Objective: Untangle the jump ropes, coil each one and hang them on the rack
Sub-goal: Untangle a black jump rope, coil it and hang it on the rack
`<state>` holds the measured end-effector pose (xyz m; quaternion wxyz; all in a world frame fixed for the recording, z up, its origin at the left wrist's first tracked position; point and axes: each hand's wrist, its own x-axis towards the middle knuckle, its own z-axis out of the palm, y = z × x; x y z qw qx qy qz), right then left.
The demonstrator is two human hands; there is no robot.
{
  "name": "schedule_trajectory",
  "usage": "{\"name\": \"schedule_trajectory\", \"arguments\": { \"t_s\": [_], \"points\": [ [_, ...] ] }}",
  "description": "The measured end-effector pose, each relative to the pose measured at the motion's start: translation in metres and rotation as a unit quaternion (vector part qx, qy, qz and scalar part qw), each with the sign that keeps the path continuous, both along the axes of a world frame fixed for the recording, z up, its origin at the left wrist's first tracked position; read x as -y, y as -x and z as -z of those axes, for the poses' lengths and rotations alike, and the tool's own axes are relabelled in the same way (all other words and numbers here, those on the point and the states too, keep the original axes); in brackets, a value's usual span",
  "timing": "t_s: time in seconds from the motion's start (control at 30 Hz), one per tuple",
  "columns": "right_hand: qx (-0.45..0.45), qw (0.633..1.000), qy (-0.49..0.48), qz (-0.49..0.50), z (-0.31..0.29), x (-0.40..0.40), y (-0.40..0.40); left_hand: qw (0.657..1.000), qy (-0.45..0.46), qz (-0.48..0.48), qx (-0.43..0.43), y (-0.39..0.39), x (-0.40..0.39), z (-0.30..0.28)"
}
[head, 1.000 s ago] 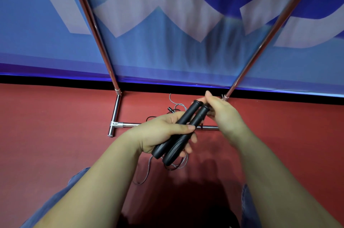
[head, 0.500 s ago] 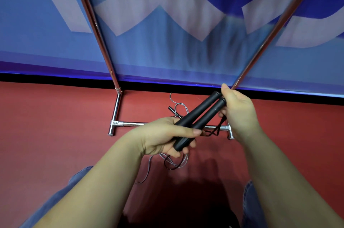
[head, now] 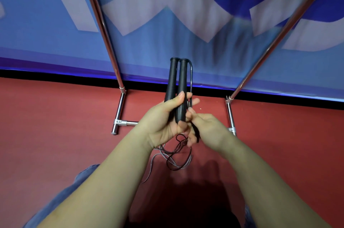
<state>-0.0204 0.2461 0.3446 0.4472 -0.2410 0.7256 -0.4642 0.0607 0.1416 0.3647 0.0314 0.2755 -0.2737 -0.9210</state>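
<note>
Two black jump rope handles (head: 176, 80) stand upright side by side, and my left hand (head: 163, 119) grips their lower ends. A thin black cord (head: 191, 78) loops out of the handle tops and runs down to my right hand (head: 202, 127), which pinches it just right of the handles. More cord, black and grey (head: 175, 157), hangs in tangled loops under both hands above the red floor. The chrome rack (head: 119, 108) stands straight ahead; only its two slanting posts and its feet show.
A blue and white banner (head: 167, 23) hangs behind the rack. The rack's right post (head: 279, 38) slants up to the right, with its foot (head: 230, 116) on the red floor (head: 55, 134). My knees in jeans (head: 61, 196) show at the bottom.
My left hand has swung the two handles from slanting right to upright. My right hand left the handle tops and dropped to the cord beside my left hand.
</note>
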Motion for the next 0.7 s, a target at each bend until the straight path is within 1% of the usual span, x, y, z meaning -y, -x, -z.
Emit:
{"name": "schedule_trajectory", "arguments": {
  "t_s": [0.03,0.1,0.17,0.23,0.27,0.3,0.33,0.4,0.43,0.47,0.5,0.57,0.6,0.63,0.7],
  "points": [
    [0.012,1.0,-0.003,-0.014,-0.001,0.0,-0.001,1.0,-0.017,-0.005,-0.012,0.0,0.001,-0.002],
    [-0.004,0.999,-0.018,-0.04,-0.002,-0.001,0.002,0.999,-0.021,-0.024,-0.016,-0.001,0.007,-0.006],
    [-0.026,0.997,-0.042,-0.052,-0.006,-0.006,0.007,0.998,-0.014,-0.058,0.006,-0.002,0.017,-0.005],
    [-0.053,0.994,-0.075,-0.054,-0.011,-0.011,0.012,0.993,0.004,-0.102,0.054,-0.005,0.029,-0.001],
    [-0.072,0.993,-0.082,-0.052,-0.014,-0.013,0.014,0.988,0.044,-0.12,0.088,-0.006,0.033,0.003],
    [-0.093,0.992,-0.076,-0.048,-0.018,-0.014,0.015,0.977,0.112,-0.126,0.128,-0.007,0.035,0.007],
    [-0.115,0.99,-0.063,-0.046,-0.021,-0.015,0.015,0.958,0.2,-0.113,0.172,-0.008,0.035,0.011],
    [-0.169,0.983,-0.027,-0.065,-0.026,-0.015,0.012,0.896,0.369,-0.051,0.243,-0.009,0.03,0.018],
    [-0.194,0.978,-0.013,-0.079,-0.027,-0.015,0.011,0.865,0.428,-0.006,0.261,-0.009,0.027,0.021],
    [-0.213,0.973,-0.004,-0.089,-0.027,-0.015,0.01,0.84,0.465,0.053,0.273,-0.01,0.025,0.023],
    [-0.226,0.97,-0.001,-0.092,-0.026,-0.016,0.01,0.821,0.479,0.128,0.283,-0.012,0.022,0.023],
    [-0.23,0.969,-0.01,-0.087,-0.024,-0.017,0.012,0.79,0.448,0.303,0.288,-0.016,0.018,0.019],
    [-0.223,0.971,-0.017,-0.082,-0.023,-0.018,0.013,0.771,0.431,0.378,0.277,-0.018,0.018,0.017],
    [-0.213,0.974,-0.019,-0.078,-0.022,-0.019,0.013,0.758,0.417,0.431,0.257,-0.02,0.018,0.015],
    [-0.19,0.979,-0.018,-0.075,-0.021,-0.02,0.013,0.75,0.4,0.482,0.212,-0.022,0.019,0.01]
  ]
}}
